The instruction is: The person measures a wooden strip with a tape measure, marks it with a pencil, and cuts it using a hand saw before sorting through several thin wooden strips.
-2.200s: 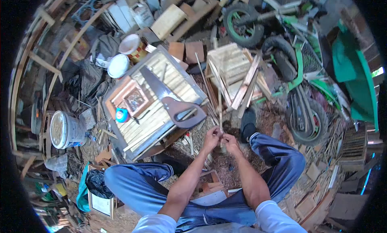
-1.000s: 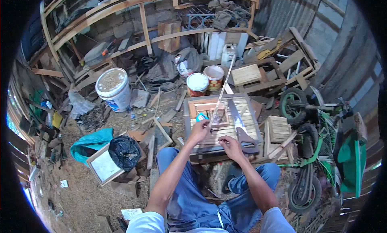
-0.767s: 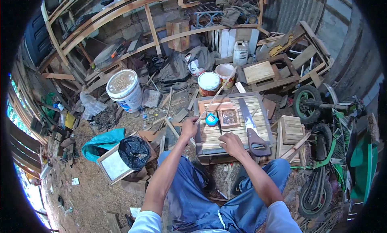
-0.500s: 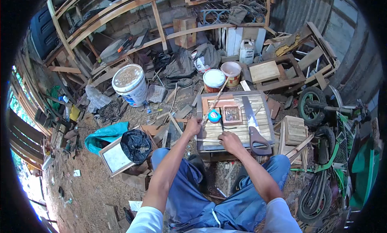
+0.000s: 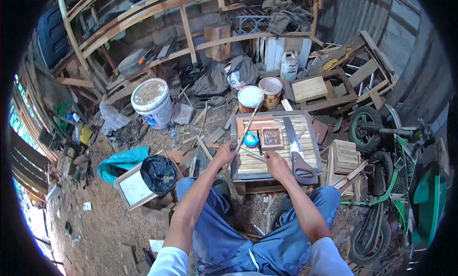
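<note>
My left hand [image 5: 225, 154] is closed around the lower end of a long thin wooden strip [image 5: 248, 124], which slants up and away over the low slatted table [image 5: 307, 141]. In my right hand [image 5: 278, 165] is one end of a short thin wooden stick [image 5: 253, 155]; its other end points toward my left hand. Just beyond the hands, a blue tape measure [image 5: 250, 140] lies beside a small square wooden box [image 5: 272, 139] with small bits inside. Right of the box rests a handsaw [image 5: 296, 149], its handle toward me.
Two tubs, one white-lidded [image 5: 251, 97] and one open [image 5: 271, 91], stand behind the table. A large bucket [image 5: 151, 102] is farther left. A black bag [image 5: 159, 175] sits near my left knee. Wood scraps and a small green motorbike [image 5: 389, 180] are on the right.
My right hand has lifted from the table's near edge, bringing the short stick up and away from me. My left hand keeps the long strip, and the view has shifted slightly.
</note>
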Motion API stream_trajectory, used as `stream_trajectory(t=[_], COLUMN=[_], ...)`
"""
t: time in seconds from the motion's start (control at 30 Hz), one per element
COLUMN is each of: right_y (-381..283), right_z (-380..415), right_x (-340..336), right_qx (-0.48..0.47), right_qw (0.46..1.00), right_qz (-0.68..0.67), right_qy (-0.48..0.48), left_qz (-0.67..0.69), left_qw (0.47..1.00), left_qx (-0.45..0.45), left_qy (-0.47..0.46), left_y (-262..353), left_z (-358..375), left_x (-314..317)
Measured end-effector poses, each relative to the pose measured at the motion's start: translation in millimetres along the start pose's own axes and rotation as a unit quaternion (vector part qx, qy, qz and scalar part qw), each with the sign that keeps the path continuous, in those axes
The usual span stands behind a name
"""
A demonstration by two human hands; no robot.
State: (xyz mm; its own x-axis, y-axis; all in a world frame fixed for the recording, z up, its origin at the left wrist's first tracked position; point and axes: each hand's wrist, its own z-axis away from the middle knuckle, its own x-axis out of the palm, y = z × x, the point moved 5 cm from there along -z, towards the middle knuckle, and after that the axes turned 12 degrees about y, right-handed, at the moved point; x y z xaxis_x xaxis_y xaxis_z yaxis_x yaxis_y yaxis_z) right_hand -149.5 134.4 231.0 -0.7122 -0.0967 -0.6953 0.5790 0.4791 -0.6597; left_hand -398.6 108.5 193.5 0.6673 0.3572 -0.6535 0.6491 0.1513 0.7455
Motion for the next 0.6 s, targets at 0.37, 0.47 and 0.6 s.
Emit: stream_trajectory(t=[0.37,0.47,0.6], right_y=[11.0,14.7,9.4], right_z=[8.3,4.0,4.7], right_x=[8.7,6.4,9.1], right_qx=[-0.114,-0.077,-0.066], right_qw=[0.992,0.996,0.996], right_qz=[0.053,0.043,0.030], right_qy=[-0.008,-0.008,0.060], left_qz=[-0.068,-0.071,-0.075], left_qw=[0.985,0.987,0.973], left_qx=[0.157,0.135,0.216], left_qy=[-0.011,-0.056,0.006], left_y=[64.0,67.3,76.4], left_z=[25.5,25.8,7.7], left_x=[-9.8,5.1,10.2])
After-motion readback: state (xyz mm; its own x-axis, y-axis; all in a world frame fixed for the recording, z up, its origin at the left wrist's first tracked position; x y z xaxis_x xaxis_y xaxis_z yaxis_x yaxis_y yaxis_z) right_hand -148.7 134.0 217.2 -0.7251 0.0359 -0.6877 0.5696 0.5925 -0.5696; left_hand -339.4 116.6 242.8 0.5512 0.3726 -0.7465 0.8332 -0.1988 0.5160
